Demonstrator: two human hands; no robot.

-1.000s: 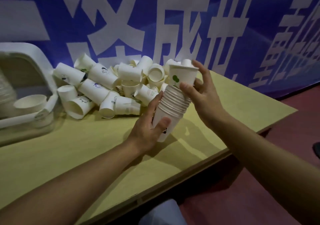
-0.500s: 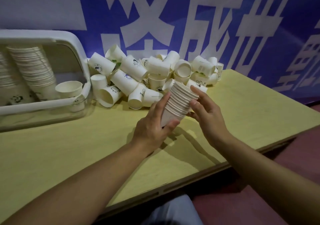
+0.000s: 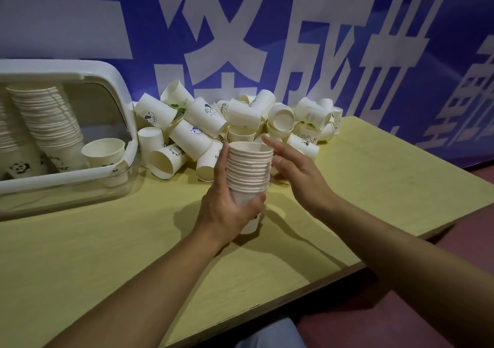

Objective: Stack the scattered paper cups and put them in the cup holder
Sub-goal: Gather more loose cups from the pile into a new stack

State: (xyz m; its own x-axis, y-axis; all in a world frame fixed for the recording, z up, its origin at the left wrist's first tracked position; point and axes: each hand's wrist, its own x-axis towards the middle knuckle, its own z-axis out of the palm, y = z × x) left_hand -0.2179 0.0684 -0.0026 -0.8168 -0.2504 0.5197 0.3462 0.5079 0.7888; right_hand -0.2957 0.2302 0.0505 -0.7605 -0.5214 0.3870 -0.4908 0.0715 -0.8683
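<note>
Two hands meet over the table (image 3: pixel 374 176). The left hand (image 3: pixel 227 208) grips the stack (image 3: pixel 250 173) near its base, thumb curled across the front and fingers up the left side, holding it upright above the tabletop. About a dozen rims show in the stack; the exact count is hard to read. The right hand (image 3: pixel 296 171) is just beside the stack's right side, fingers straight and spread, holding nothing; whether it touches the rims I cannot tell.

Behind the hands, a pile (image 3: pixel 227 125) of loose cups lies against the banner (image 3: pixel 320 40), roughly twenty or more, most tipped on their sides, too jumbled for a firm count. At far left sits one holder (image 3: pixel 117 85), white-framed with clear walls. Inside it, one tall leaning column (image 3: pixel 48 120) of cups is fully seen, part of a second shows at the frame's left edge, and one single cup (image 3: pixel 103 152) stands upright at the right end.
</note>
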